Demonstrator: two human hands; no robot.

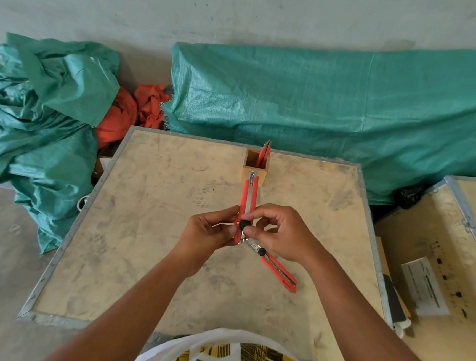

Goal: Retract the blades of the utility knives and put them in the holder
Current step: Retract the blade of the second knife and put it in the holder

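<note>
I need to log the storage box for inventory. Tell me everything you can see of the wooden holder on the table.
The wooden holder is a small square, open-topped box of light, plain wood. It stands upright near the table's far edge, about midway across. One red utility knife already stands in it, leaning, its top above the rim. The tip of the held knife overlaps its front wall in this view; whether they touch cannot be told.

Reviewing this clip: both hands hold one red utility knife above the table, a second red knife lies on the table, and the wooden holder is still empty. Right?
Not quite. The head view shows the wooden holder already has a red knife standing in it. Otherwise correct: left hand and right hand hold one knife; another lies on the table.
</note>
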